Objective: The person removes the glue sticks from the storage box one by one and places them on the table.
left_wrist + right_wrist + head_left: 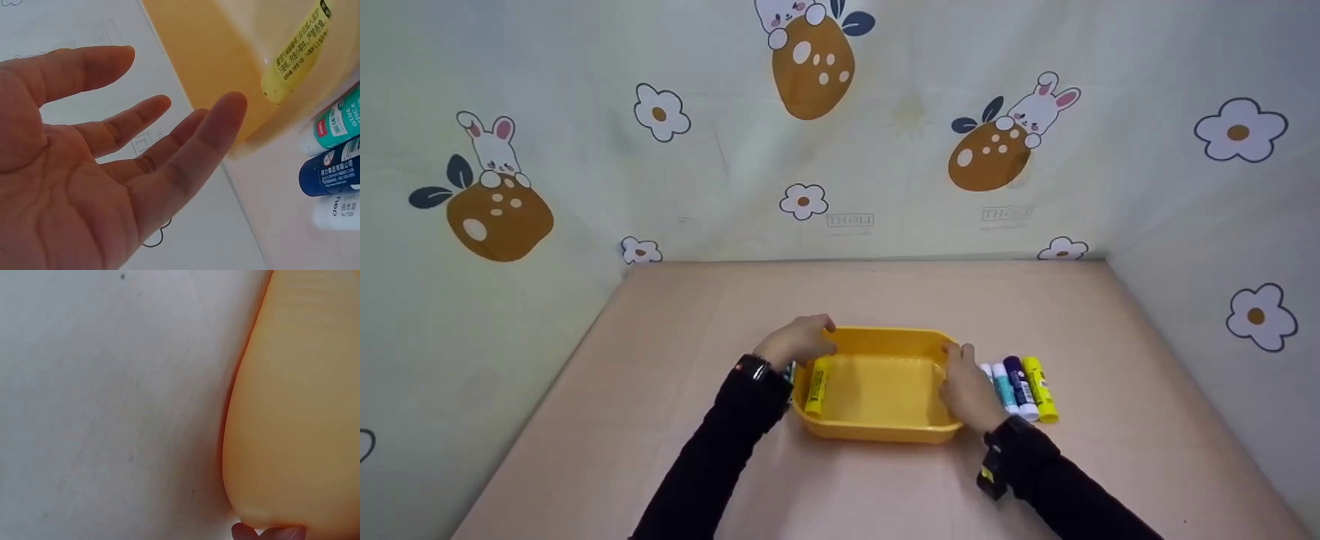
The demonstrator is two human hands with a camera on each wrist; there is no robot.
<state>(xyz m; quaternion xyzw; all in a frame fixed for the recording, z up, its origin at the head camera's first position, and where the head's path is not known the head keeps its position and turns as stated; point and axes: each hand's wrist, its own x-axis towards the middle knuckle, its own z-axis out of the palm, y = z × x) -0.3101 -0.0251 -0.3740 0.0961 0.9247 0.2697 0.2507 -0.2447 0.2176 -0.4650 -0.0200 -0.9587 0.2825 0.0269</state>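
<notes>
A yellow plastic basin (877,433) stands on the table, with one yellow glue stick (817,386) lying inside by its left wall. My left hand (799,341) hovers at the basin's far left corner; in the left wrist view its fingers are spread and loosely bent, holding nothing. On the right side, my right hand (971,390) grips the basin's rim. Only its fingertips (275,533) show in the right wrist view, against the basin's edge. Left of the basin lie a green glue stick (340,121), a dark blue one (332,171) and a white one (337,212).
Right of the basin several glue sticks lie in a row, among them a teal one (1003,386), a dark purple one (1020,386) and a yellow one (1040,390). A printed cloth (907,172) with rabbits and flowers surrounds the table (697,315) on three sides.
</notes>
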